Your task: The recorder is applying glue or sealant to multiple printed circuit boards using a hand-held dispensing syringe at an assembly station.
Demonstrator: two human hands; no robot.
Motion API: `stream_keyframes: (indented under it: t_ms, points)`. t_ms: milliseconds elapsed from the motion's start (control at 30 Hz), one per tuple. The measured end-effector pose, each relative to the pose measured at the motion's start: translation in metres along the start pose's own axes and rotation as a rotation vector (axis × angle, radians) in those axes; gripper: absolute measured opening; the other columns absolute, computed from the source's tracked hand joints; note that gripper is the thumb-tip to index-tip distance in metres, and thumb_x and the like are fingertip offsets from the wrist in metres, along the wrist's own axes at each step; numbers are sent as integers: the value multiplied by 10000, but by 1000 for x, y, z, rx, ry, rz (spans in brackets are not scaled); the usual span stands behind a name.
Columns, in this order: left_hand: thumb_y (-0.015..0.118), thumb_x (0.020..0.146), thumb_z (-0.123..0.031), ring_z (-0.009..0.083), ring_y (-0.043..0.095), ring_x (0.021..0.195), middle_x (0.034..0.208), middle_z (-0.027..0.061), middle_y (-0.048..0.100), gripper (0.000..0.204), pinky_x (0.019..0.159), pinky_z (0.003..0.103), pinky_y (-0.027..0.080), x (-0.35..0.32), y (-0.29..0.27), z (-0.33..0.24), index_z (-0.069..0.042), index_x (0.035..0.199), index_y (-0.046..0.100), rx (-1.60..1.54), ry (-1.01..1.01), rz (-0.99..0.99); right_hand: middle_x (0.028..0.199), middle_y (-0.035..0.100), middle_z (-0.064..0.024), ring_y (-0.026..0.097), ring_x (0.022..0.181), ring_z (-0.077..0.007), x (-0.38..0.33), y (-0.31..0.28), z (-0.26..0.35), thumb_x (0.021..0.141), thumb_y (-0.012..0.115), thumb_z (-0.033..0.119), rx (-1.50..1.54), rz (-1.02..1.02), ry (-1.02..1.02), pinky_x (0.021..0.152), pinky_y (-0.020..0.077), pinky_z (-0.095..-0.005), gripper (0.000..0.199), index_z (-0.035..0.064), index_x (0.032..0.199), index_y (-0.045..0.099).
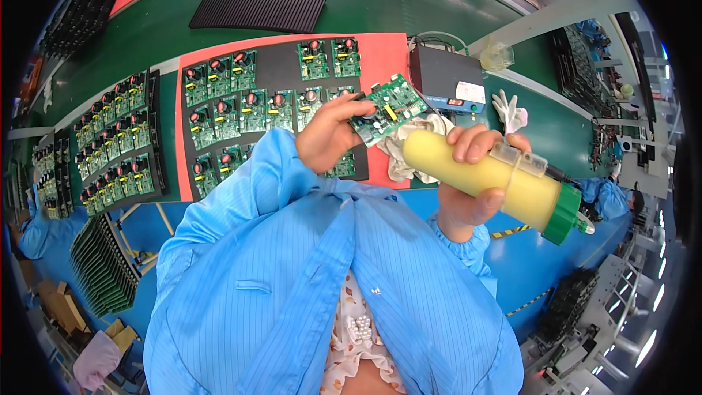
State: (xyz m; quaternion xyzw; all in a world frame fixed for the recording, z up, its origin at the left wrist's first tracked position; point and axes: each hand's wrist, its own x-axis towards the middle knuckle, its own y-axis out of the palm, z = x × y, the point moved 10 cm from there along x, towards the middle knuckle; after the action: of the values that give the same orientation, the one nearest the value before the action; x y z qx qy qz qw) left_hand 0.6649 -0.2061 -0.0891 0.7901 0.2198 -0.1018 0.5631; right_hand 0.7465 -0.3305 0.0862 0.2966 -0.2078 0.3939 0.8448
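Observation:
My left hand [327, 134] pinches the left end of a green circuit board [395, 106] between thumb and fingers, holding it tilted above the bench. The board carries a yellow transformer and other parts. Wrapped around a thick, pale yellow dispensing cartridge [457, 164] is my right hand [468, 208]. A green cap [561, 213] with a clear fitting closes the cartridge's right end, and a clear plastic piece [518, 159] sits against its side. The cartridge's left end is close to the board; its tip is not visible. Below the board lies a crumpled whitish cloth [401, 167].
Several similar boards [252, 108] stand in rows on a black mat over a red sheet [384, 51]. More filled trays [117, 143] are at the left. A dark control box [442, 73] and a white glove [510, 111] lie behind my right hand. A black ribbed strip [256, 11] lies farther back.

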Motion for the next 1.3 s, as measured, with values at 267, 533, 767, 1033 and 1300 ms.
stream_keyframes:
  t_ms: [267, 533, 767, 1033, 1300]
  points:
    - [559, 856, -58, 162, 566, 943, 998, 86, 591, 237, 823, 317, 469, -26, 32, 12, -22, 1086, 509, 123, 63, -51, 821, 512, -28, 474, 751, -149, -9, 2, -5, 800, 637, 440, 2, 3, 3, 745, 397, -347, 582, 165, 1244, 379]
    - [600, 848, -85, 186, 575, 945, 1022, 114, 574, 310, 815, 318, 483, -30, 39, 15, 10, 1115, 475, 161, 81, -85, 822, 512, -31, 483, 758, -151, -16, 2, -9, 794, 647, 435, -33, -8, 16, 750, 402, -342, 555, 171, 1205, 384]
    - [594, 864, -101, 167, 562, 966, 1026, 90, 585, 263, 823, 318, 463, -32, 41, 18, -25, 1098, 498, 159, 52, -110, 816, 511, -30, 489, 756, -153, -19, 0, -8, 793, 648, 436, -48, -24, -3, 751, 407, -342, 551, 172, 1197, 381]
    - [615, 856, -103, 171, 560, 983, 1060, 96, 566, 312, 816, 316, 461, -32, 40, 17, -17, 1122, 476, 177, 60, -94, 822, 518, -33, 494, 760, -156, -17, 4, -7, 789, 653, 438, -72, -21, 3, 748, 410, -343, 560, 170, 1197, 379]
    - [631, 850, -106, 184, 559, 995, 1100, 102, 538, 367, 809, 314, 458, -33, 38, 15, -10, 1156, 452, 218, 97, -83, 821, 528, -39, 501, 760, -162, -18, 13, -2, 788, 657, 430, -141, 15, 2, 740, 415, -345, 564, 166, 1198, 375]
